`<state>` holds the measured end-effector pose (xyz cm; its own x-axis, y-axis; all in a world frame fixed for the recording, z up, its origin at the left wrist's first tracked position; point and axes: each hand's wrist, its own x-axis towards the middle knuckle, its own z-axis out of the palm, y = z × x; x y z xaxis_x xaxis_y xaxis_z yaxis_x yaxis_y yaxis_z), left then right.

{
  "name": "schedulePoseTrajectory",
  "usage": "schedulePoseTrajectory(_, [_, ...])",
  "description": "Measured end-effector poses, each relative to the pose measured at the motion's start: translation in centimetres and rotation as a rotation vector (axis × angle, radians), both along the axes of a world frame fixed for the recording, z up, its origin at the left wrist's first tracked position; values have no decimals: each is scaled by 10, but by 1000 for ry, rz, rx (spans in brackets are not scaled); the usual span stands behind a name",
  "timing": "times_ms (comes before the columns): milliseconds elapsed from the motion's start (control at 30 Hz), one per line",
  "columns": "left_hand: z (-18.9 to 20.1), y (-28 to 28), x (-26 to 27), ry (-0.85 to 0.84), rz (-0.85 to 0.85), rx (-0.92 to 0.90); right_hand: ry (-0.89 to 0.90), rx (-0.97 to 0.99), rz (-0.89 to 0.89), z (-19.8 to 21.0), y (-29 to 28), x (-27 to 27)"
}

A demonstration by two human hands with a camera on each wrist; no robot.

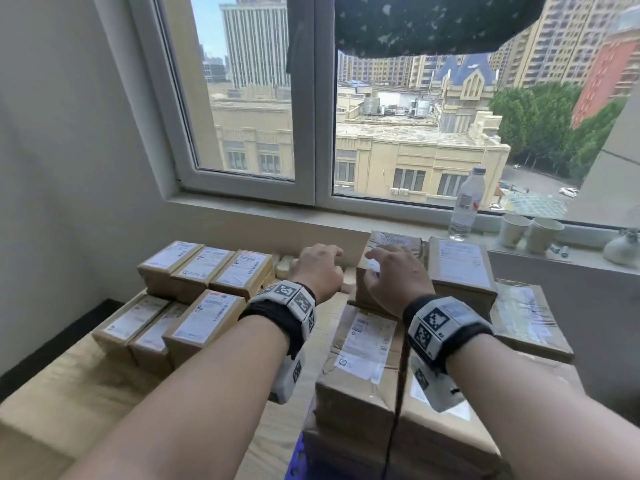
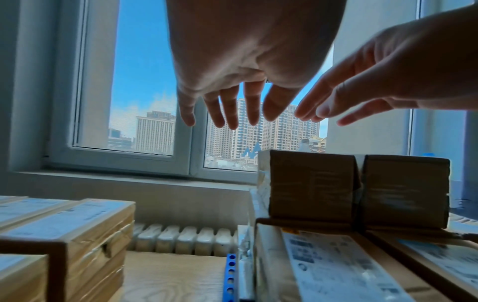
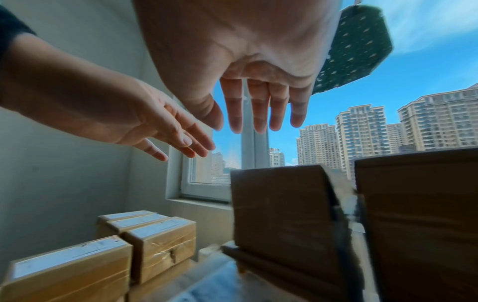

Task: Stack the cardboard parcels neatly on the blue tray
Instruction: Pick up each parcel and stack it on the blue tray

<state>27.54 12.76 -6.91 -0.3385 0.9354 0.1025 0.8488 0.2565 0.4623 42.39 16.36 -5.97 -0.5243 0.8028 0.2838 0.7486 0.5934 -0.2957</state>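
Several taped cardboard parcels are stacked on the blue tray (image 2: 230,273), whose edge also shows in the head view (image 1: 297,455). On top at the back stand two upright parcels, a left one (image 2: 310,183) and a right one (image 1: 460,265). My right hand (image 1: 388,268) hovers open over the left upright parcel (image 3: 279,214), fingers straight and holding nothing. Just left of it, my left hand (image 1: 320,263) is held open too, fingers spread in the air (image 2: 227,110). Neither hand touches a parcel.
A pile of small labelled parcels (image 1: 194,289) sits at the left on the wooden table (image 1: 69,393). A flat parcel (image 1: 523,313) juts out on the right. On the window sill stand a water bottle (image 1: 465,202) and two paper cups (image 1: 530,232). A radiator (image 2: 181,239) lies behind.
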Motion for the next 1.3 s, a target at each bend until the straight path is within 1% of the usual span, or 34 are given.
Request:
schedulePoseTrajectory(167, [-3, -39, -48, 3, 46, 5, 16, -43, 43, -8, -31, -52])
schedulePoseTrajectory(467, [-22, -125, -155, -48, 134, -50, -57, -150, 61, -32, -106, -153])
schedulePoseTrajectory(667, [-48, -166, -217, -111, 164, -42, -34, -236, -8, -49, -142, -216])
schedulePoseTrajectory(800, [-65, -189, -250, -193, 190, -42, 19, -362, -83, -68, -160, -252])
schedulePoseTrajectory(933, [-78, -199, -273, -301, 203, -16, 52, -451, -151, -84, -170, -275])
schedulePoseTrajectory(1067, [-94, -196, -281, -382, 206, -32, 79, -486, -198, -96, -171, -285])
schedulePoseTrajectory(1300, [-109, -168, -298, -436, 223, -67, 121, -544, -262, -116, -148, -298])
